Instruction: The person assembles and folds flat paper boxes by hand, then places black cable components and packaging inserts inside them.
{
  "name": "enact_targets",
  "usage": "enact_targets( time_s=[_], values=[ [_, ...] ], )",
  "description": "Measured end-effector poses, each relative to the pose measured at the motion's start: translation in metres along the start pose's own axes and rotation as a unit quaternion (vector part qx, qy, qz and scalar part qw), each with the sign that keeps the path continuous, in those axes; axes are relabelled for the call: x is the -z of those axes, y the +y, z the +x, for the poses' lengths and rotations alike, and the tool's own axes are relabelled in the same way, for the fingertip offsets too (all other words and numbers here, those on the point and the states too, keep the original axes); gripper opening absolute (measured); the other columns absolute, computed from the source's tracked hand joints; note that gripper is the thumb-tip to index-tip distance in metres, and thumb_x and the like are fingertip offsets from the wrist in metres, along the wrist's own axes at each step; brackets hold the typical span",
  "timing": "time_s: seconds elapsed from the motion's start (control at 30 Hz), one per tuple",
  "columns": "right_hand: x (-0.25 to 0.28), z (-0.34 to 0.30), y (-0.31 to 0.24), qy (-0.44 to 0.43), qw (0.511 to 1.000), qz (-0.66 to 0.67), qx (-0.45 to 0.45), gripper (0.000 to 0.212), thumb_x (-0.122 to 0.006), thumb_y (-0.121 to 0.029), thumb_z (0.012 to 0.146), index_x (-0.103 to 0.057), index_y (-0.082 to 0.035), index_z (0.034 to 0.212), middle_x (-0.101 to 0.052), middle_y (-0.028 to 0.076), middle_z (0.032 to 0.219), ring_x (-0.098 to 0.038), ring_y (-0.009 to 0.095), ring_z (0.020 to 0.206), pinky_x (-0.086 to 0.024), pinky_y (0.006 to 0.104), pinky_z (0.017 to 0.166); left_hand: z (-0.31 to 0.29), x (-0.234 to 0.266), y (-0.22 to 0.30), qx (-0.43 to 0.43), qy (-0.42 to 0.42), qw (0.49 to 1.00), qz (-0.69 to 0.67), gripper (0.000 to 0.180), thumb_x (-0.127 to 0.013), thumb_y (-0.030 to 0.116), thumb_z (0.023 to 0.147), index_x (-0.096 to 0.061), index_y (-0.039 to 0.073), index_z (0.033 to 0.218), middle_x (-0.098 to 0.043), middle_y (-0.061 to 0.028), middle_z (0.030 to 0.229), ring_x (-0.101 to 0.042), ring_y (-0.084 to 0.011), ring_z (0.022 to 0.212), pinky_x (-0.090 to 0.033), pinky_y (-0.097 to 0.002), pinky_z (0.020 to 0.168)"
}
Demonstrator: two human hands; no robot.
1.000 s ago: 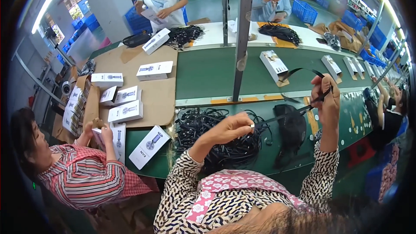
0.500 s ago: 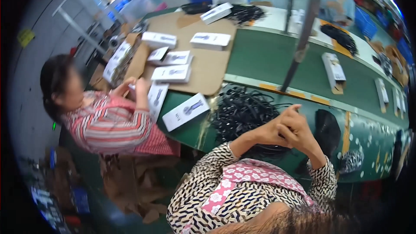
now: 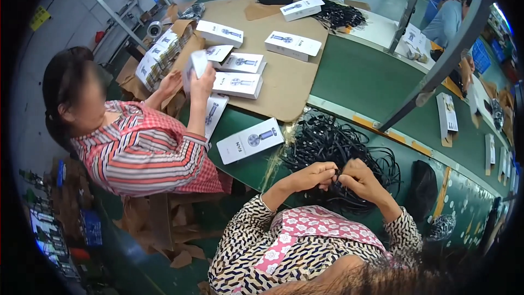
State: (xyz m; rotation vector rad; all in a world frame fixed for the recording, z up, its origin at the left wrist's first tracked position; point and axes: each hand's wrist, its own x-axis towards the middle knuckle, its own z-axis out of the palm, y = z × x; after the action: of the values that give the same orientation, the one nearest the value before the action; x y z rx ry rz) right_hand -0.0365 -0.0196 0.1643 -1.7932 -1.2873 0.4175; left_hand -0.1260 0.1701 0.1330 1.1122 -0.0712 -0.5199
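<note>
My left hand (image 3: 318,176) is closed, its fingers curled in a pinch at the near edge of a tangled heap of black cables (image 3: 338,136). Close beside it, my right hand (image 3: 360,179) is closed too, knuckles up and slightly blurred. The fingertips of both almost meet. Whatever they pinch is too small or hidden to make out. Left of the heap, a white cardboard box (image 3: 251,141) with a printed picture lies on the green table. A black pouch (image 3: 423,183) rests to the right of my right hand.
A co-worker in a striped top (image 3: 147,153) stands at the left, holding a white box (image 3: 198,64). Several more boxes lie on a brown cardboard sheet (image 3: 292,90). A metal post (image 3: 431,84) slants up beyond the cables, beside a green conveyor belt (image 3: 363,71). Other people work farther off.
My hands have come down and toward me, from clasped together above the cables to closed side by side. The co-worker has raised a white box. The whole view has shifted.
</note>
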Motion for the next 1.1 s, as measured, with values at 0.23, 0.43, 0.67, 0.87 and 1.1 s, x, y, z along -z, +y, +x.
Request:
enact_targets(
  time_s=[0.23,0.43,0.67,0.87,1.1],
  values=[
    [-0.011,0.041,0.018,0.165,0.653,0.688,-0.272,0.039,-0.042,-0.042,0.094,-0.038,-0.008,0.075,-0.044,0.005,0.064,-0.048,0.016,0.056,-0.052,0.0385,0.061,-0.012,0.08,0.002,-0.068,0.123,0.958,0.249,0.037,-0.057,0.026,0.087,-0.052,-0.001,0.112,-0.058,-0.0098,0.09,-0.054,-0.0173,0.08,-0.045,-0.0273,0.074],
    [0.021,0.033,0.026,0.233,0.672,0.642,-0.285,0.034,-0.039,-0.042,0.095,-0.038,-0.009,0.086,-0.041,0.004,0.06,-0.044,0.015,0.045,-0.049,0.0352,0.05,-0.054,0.166,-0.019,0.155,0.366,0.512,0.761,0.114,-0.085,0.034,0.048,-0.021,0.012,0.14,-0.032,-0.0262,0.128,-0.031,-0.0444,0.118,-0.027,-0.0529,0.097],
    [0.04,-0.007,0.005,0.217,0.738,0.55,-0.325,0.034,-0.043,-0.039,0.094,-0.042,-0.009,0.079,-0.033,-0.002,0.057,-0.026,0.006,0.043,-0.021,0.0209,0.037,-0.056,0.155,0.009,-0.066,0.425,0.604,0.671,0.11,-0.082,0.025,0.052,-0.019,0.007,0.14,-0.029,-0.024,0.13,-0.032,-0.0409,0.117,-0.028,-0.0482,0.098],
    [0.071,-0.037,-0.056,0.347,0.736,0.569,-0.123,0.033,-0.037,-0.037,0.097,-0.04,-0.007,0.082,-0.03,0.0,0.055,-0.024,0.007,0.041,-0.02,0.023,0.037,0.013,0.071,0.068,-0.202,0.221,0.926,-0.228,0.058,-0.042,0.044,0.091,-0.035,0.004,0.131,-0.051,-0.013,0.122,-0.051,-0.0256,0.11,-0.04,-0.0393,0.096],
    [0.079,-0.023,-0.114,0.318,0.852,0.416,-0.024,0.027,-0.039,-0.03,0.097,-0.043,-0.006,0.087,-0.039,0.003,0.06,-0.039,0.013,0.047,-0.036,0.0253,0.045,0.086,-0.011,-0.03,-0.015,0.006,0.885,-0.465,0.048,-0.031,0.043,0.091,-0.052,0.008,0.117,-0.056,-0.0158,0.115,-0.054,-0.0325,0.106,-0.043,-0.0488,0.091]
  ],
)
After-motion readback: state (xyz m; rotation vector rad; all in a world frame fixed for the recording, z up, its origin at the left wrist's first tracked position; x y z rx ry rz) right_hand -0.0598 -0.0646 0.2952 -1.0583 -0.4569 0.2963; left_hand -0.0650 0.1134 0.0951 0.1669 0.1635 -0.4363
